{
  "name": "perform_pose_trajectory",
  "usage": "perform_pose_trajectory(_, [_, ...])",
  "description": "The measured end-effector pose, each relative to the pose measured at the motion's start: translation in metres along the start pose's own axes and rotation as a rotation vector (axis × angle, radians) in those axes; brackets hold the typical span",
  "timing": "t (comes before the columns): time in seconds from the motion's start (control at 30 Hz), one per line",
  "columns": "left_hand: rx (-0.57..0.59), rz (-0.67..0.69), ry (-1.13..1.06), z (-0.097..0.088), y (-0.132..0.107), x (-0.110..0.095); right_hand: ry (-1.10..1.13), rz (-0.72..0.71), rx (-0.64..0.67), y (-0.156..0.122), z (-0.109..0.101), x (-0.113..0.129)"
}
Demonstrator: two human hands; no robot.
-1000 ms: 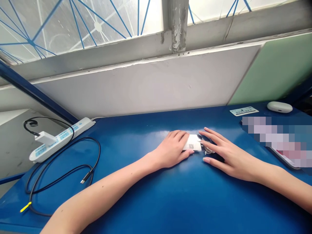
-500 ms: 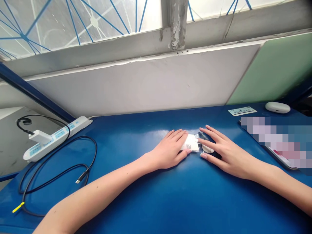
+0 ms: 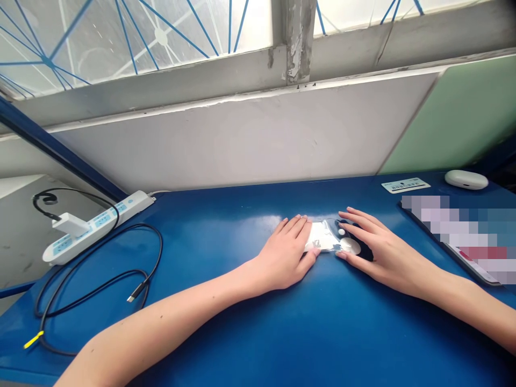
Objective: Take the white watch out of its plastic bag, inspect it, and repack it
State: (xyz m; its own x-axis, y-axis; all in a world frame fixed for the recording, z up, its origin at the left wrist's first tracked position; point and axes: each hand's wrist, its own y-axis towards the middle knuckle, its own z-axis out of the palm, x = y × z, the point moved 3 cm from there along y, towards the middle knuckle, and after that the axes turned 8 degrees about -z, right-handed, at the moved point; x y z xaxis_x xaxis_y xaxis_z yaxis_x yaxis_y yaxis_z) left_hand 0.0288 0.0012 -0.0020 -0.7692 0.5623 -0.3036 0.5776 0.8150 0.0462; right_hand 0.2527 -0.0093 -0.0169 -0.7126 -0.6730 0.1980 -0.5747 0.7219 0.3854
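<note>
Clear packet (image 3: pixel 331 230): flat on table, mid-span, between the two hands.

Blue table (image 3: pixel 250 333) fills the lower view. White panel (image 3: pixel 250 142) runs along its back edge, green panel (image 3: pixel 455 115) adjoining on the right.

Power strip (image 3: pixel 139 200) at left end. Pixelated flat slab (image 3: pixel 481 271) at right, dark edge showing.

Left hand (image 3: pixel 286 252): palm down over the packet's left end, fingers extended flat, thumb spread away from them. Right hand (image 3: pixel 385 255): fingers spread wide around the right end; can't tell if the tips touch.

White case (image 3: pixel 466 180), back right; printed card (image 3: pixel 406 185) just left of it. White insert (image 3: pixel 320 235) in the packet, partly under the left hand. White round piece (image 3: pixel 350 246) at the right end, beside the right thumb; smaller white dot (image 3: pixel 342 231) just above.
</note>
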Motion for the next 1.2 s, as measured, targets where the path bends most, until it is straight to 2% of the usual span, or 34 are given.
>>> perform_pose_trajectory(0.17, [-0.016,-0.004,0.011,-0.001,0.001,0.0,0.147,-0.001,-0.031,0.002,-0.006,0.009])
perform_pose_trajectory(0.43, [0.005,0.011,0.027,-0.002,0.002,0.001,0.216,-0.031,-0.037,0.005,-0.009,0.019])
perform_pose_trajectory(0.63, [0.006,0.046,0.017,-0.003,0.003,0.004,0.143,-0.059,-0.105,0.004,-0.005,0.018])
perform_pose_trajectory(0.9, [0.015,0.096,0.026,-0.005,0.003,0.003,0.167,-0.098,-0.067,0.004,-0.003,0.018])
perform_pose_trajectory(1.2, [0.018,0.109,0.066,-0.004,0.003,0.002,0.077,-0.13,-0.138,0.004,-0.006,0.026])
